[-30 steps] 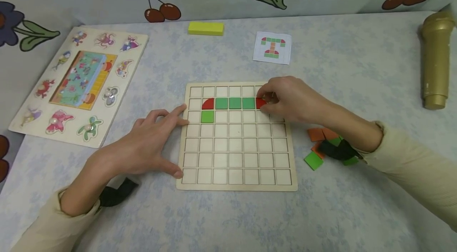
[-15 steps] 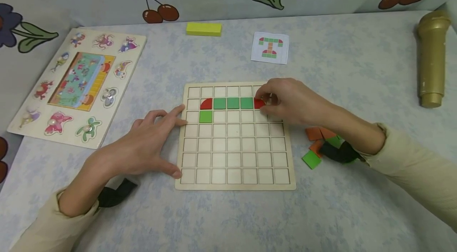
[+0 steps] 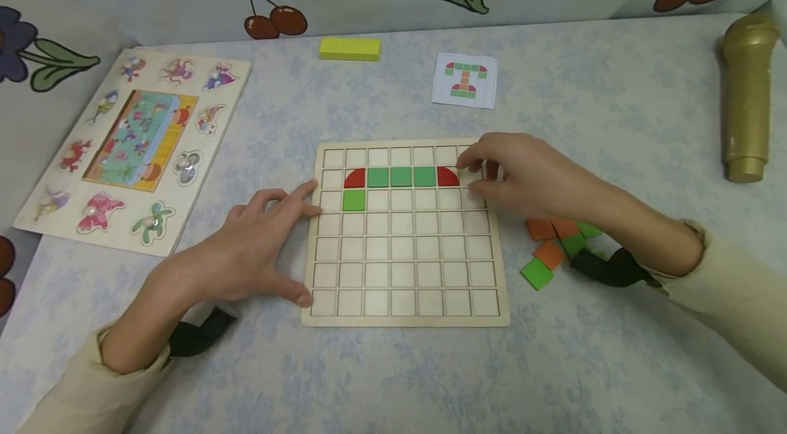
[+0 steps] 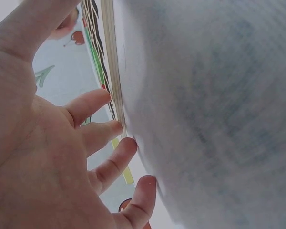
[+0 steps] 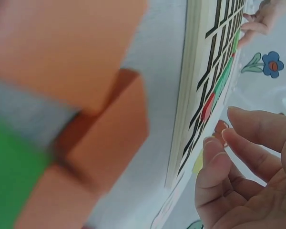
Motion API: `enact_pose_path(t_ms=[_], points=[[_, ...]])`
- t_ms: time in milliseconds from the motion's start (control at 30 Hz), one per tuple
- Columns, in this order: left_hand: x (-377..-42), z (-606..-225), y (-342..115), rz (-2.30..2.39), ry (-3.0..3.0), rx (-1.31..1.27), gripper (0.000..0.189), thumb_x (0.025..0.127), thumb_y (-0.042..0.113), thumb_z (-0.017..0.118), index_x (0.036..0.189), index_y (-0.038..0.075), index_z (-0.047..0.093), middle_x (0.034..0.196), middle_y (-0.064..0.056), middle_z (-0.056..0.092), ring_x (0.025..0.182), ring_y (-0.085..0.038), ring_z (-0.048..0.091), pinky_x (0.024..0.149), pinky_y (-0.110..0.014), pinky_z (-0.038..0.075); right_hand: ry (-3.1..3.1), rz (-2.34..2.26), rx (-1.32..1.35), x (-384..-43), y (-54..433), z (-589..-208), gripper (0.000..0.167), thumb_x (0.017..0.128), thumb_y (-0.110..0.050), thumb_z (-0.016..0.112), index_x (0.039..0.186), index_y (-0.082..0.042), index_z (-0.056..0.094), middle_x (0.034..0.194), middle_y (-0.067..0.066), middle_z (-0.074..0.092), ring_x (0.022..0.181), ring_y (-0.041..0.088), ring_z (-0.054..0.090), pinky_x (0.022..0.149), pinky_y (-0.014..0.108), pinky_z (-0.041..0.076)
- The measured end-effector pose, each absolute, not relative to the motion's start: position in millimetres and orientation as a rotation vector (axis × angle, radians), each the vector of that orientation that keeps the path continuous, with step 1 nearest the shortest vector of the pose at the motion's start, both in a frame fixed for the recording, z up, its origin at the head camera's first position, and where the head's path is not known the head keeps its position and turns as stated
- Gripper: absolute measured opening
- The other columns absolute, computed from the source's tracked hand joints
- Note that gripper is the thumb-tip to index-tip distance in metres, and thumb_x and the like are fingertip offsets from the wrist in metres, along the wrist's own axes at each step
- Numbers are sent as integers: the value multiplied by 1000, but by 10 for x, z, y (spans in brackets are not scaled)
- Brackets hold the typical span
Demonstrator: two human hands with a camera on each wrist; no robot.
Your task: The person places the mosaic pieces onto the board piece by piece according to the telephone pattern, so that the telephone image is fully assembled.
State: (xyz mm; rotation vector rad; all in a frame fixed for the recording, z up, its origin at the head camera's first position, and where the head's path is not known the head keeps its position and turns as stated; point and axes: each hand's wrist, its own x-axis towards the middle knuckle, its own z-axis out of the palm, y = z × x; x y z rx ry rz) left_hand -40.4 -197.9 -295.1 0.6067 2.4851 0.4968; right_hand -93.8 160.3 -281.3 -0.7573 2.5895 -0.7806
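A wooden grid board (image 3: 404, 273) lies flat at the centre of the head view. In its second row from the top, several green squares (image 3: 402, 177) run between a left red quarter-round tile (image 3: 355, 178) and a right red quarter-round tile (image 3: 447, 177). Below the left one sits a light green square (image 3: 354, 201). My left hand (image 3: 246, 249) is spread along the board's left side, thumb and fingertips at its rim. Over the upper right corner, my right hand (image 3: 522, 171) hovers with thumb and fingers apart; the right wrist view shows nothing between them.
Loose orange squares (image 3: 541, 229) and green squares (image 3: 537, 274) lie right of the board, partly behind the right wrist strap. A pattern card (image 3: 464, 80) and a yellow block (image 3: 350, 49) are beyond it. An animal puzzle (image 3: 141, 147) lies left, a gold microphone (image 3: 748, 99) far right.
My right hand has let go of the right red quarter-round tile and drawn off to the right, uncovering it in its cell. The left hand has stayed put.
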Motion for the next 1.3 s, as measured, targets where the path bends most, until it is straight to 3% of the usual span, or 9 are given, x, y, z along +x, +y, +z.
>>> enact_pose_path(t_ms=[267,533,767,1000,1300], points=[[-411,-2951,-1967,504,2481,604,137,59,53,91,159,17,6,148,9,44,142,-32,16,103,-62,17,2652,-742,-660,-797,2083,-2825,29,87,-6,75,115,-8,69,98,-2,62,83,15,52,63,28,45],[-420,-2958,-1952,493,2478,620,135,59,55,91,159,16,9,151,7,40,142,-31,16,102,-61,18,2740,-598,-583,-601,2606,-2914,38,81,-6,81,117,-10,69,88,-3,52,74,11,47,58,24,42],[-402,-2950,-1984,488,2479,601,124,59,54,91,155,16,22,162,1,20,142,-33,15,102,-61,18,2718,-562,-574,-431,2898,-3063,46,74,-3,85,117,-8,67,85,-5,48,74,6,43,57,22,40],[-406,-2964,-2000,500,2481,600,135,60,54,91,159,16,7,150,6,41,141,-33,16,101,-62,17,2696,-654,-516,-338,2992,-3165,40,73,-2,85,109,-8,67,87,-2,48,77,7,42,58,23,38],[-414,-2965,-1994,500,2477,592,134,59,56,91,158,15,11,153,4,37,141,-33,16,102,-61,18,2707,-644,-470,-312,3001,-3213,37,71,-1,86,102,-9,67,89,-1,47,76,8,42,58,22,38]])
